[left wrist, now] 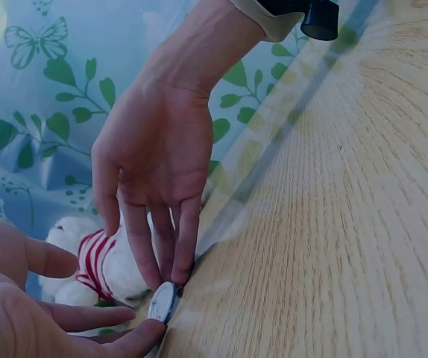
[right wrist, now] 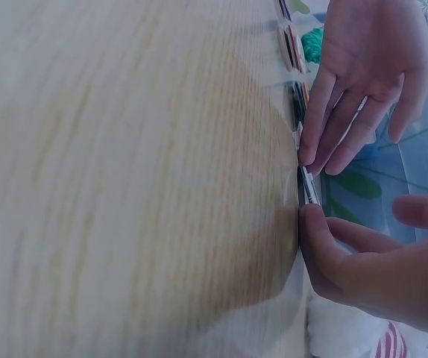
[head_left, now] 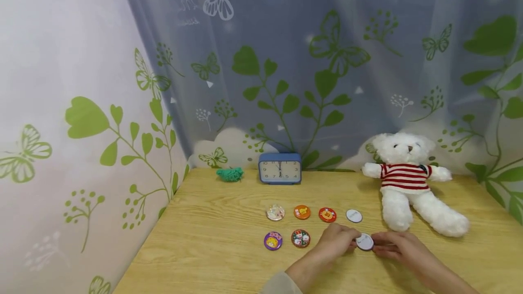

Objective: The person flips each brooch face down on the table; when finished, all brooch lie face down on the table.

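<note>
The fingers (head_left: 347, 231) of our left hand (head_left: 335, 240) and right hand (head_left: 401, 246) reach nearly straight, touching opposite edges of a white disc (head_left: 365, 242) at the tabletop (head_left: 196, 248). Just behind it we see another white disc (head_left: 354, 215); leftward, five patterned badges (head_left: 302, 212); farther back, a blue clock (head_left: 280, 169), a green bundle (head_left: 230, 174) and, rightward, a white teddy bear (head_left: 404, 178).

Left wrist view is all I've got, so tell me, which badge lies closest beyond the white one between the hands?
Observer: Another white badge, lying on the table in the head view.
Operator: What lies just left of the left hand?
Observer: A round badge with a red, white and dark pattern.
Operator: And what stands at the back, left of the bear?
Observer: A blue clock with a white face.
</note>
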Tool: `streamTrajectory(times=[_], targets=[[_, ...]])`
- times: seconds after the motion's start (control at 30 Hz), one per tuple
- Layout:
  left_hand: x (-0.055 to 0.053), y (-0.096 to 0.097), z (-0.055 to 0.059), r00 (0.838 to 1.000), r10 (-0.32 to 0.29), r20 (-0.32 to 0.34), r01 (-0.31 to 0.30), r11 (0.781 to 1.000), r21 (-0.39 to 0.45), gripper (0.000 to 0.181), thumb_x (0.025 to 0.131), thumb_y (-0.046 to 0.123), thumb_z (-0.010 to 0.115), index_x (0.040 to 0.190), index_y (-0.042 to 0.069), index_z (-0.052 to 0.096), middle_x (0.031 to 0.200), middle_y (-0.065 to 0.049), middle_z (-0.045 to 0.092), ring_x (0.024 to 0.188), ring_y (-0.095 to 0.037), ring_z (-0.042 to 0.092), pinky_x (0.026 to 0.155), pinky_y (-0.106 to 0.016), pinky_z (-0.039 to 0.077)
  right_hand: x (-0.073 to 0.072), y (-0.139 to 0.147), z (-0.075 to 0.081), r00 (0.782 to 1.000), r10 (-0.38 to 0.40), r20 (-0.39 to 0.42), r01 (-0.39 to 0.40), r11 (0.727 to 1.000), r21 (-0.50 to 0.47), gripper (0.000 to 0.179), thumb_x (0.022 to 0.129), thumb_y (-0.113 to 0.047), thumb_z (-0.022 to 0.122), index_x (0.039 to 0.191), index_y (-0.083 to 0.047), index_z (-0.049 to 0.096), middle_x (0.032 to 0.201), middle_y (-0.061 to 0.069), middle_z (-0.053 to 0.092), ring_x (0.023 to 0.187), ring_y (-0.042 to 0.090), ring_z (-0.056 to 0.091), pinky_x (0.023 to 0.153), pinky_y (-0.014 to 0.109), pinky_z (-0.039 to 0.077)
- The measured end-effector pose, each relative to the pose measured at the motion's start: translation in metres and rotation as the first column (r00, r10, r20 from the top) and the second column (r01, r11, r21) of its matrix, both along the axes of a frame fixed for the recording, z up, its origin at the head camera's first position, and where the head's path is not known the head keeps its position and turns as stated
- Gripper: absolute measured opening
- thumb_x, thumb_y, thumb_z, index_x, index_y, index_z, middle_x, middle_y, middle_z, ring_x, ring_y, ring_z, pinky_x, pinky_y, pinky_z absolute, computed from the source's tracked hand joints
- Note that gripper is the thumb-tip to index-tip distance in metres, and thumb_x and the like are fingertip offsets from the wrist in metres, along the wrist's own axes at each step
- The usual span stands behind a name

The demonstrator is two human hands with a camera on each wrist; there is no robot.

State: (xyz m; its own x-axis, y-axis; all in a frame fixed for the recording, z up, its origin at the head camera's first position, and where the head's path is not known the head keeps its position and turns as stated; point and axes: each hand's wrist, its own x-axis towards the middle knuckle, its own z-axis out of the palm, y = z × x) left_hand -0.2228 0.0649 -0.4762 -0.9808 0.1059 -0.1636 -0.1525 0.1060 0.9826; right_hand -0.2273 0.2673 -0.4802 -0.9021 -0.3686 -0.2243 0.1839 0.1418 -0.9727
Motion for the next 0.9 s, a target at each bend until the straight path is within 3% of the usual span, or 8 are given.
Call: streamTrajectory(times=[0.53, 0.73, 0.9], targets=[[0.0, -0.001, 0.0, 1.0, -0.006, 0.01, 0.006, 1.0, -0.01, 0.015, 0.09, 0.012, 0.07, 0.091, -0.001, 0.076, 0.077, 0.001, 0.063, 0.066, -0.006, 0.053, 0.066, -0.017, 0.048, 0.003, 0.004, -0.001, 1.0, 0.006, -0.009, -0.006, 1.0, -0.006, 0.051, 0.113, -0.015, 0.029, 0.134, 0.028, 0.046, 0.127, 0.017, 0.069, 0.104, 0.011, 0.07, 0.094, 0.033, 0.059], [-0.001, -0.006, 0.002, 0.999, -0.047, -0.005, 0.047, 0.998, 0.031, 0.018, 0.093, 0.012, 0.068, 0.1, -0.003, 0.076, 0.086, -0.005, 0.069, 0.078, -0.016, 0.066, 0.081, -0.033, 0.06, 0.006, 0.003, 0.0, 0.998, -0.054, -0.022, 0.054, 0.999, -0.002, 0.057, 0.114, -0.026, 0.037, 0.143, 0.023, 0.041, 0.13, 0.013, 0.068, 0.105, 0.011, 0.07, 0.095, 0.032, 0.059], [-0.002, -0.022, 0.011, 0.993, -0.108, -0.042, 0.11, 0.993, 0.049, 0.027, 0.096, 0.017, 0.066, 0.113, -0.003, 0.074, 0.101, -0.008, 0.072, 0.098, -0.032, 0.073, 0.094, -0.044, 0.059, 0.008, 0.003, 0.001, 0.998, -0.017, -0.059, 0.013, 0.997, -0.072, 0.056, 0.115, -0.028, 0.037, 0.148, 0.016, 0.041, 0.129, 0.005, 0.07, 0.111, 0.011, 0.07, 0.097, 0.031, 0.058]])
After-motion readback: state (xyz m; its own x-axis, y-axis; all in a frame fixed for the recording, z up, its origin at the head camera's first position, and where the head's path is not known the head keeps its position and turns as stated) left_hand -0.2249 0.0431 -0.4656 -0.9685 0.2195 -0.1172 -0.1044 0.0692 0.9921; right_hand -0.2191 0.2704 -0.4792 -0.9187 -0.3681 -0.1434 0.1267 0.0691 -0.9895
